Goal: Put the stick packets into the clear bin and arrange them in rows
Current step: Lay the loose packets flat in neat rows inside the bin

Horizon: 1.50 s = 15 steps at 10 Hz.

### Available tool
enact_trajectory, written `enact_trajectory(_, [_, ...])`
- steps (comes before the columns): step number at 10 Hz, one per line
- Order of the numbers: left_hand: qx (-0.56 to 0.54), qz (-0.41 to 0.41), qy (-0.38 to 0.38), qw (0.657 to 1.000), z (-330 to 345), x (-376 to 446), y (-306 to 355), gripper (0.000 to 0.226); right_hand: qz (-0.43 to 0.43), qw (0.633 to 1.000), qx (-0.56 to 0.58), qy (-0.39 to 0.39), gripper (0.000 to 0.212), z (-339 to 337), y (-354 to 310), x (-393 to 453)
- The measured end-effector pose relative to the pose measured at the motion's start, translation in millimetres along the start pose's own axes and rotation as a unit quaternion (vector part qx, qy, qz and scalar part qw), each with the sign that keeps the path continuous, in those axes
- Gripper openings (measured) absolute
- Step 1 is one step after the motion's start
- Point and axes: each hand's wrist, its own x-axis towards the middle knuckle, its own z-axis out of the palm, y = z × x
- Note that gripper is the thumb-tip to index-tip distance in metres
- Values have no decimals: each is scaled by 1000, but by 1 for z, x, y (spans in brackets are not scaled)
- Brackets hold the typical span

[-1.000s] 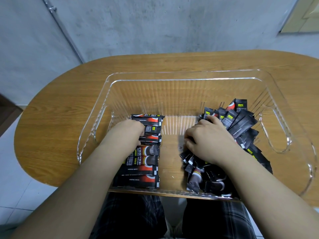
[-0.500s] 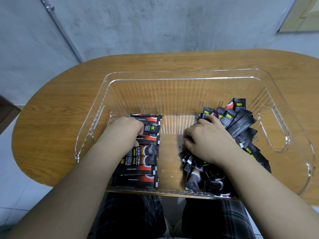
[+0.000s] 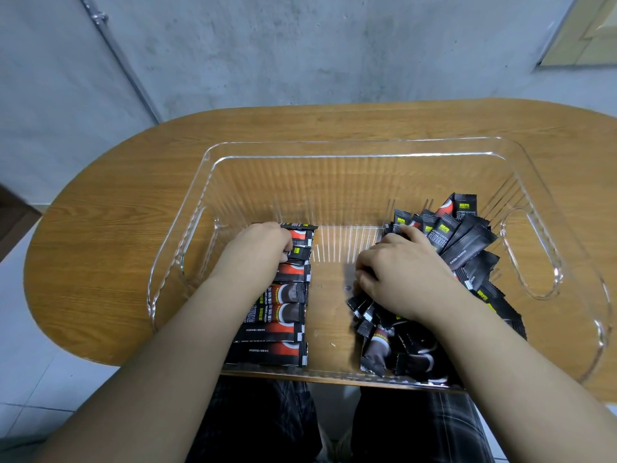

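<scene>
"INSTANT COFFEE" in small white letters on the black packets (image 3: 444, 240); other print too small.

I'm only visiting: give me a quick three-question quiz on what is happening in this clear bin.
1. True or false: the neat row of black stick packets lies on the left side of the clear plastic bin.
2. Which hand rests on the loose heap of black packets?
3. What does the bin stand on?

Key:
1. True.
2. The right hand; the left hand is at the row's far end.
3. An oval wooden table.
</scene>
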Motion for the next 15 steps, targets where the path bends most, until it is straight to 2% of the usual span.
enact_trajectory(2, [-49,-93,-93,990,-22,1,14,33,0,1000,-1,-1,28,0,0,1])
enact_trajectory(4, [-90,-91,-65,990,-17,-4,9,31,-1,1000,-6,-2,29,0,0,1])
enact_trajectory(5, [-122,-77,-12,989,-14,-5,2,18,0,1000,-3,1,29,1,0,1])
enact_trajectory(6, [-101,-64,90,989,-10,-1,-5,18,2,1000,0,-2,28,1,-1,1])
enact_trajectory(7, [-105,-46,93,989,-4,9,-4,29,3,1000,0,0,29,0,0,1])
enact_trajectory(8, [-96,-39,61,993,6,16,-4,31,4,1000,1,1,29,1,-1,1])
enact_trajectory(11, [-111,-75,127,983,9,14,-5,14,3,1000,6,0,29,0,-1,0])
enact_trajectory(13, [-165,-36,129,977,-8,9,7,10,5,1000,6,-12,30,-3,-3,0])
enact_trajectory(14, [-235,42,98,966,-30,17,32,18,1,1000,10,-14,31,-5,-4,-1])
enact_trajectory(15, [-276,81,50,957,-42,35,62,29,-2,1000,-3,-14,34,-5,-4,-1])
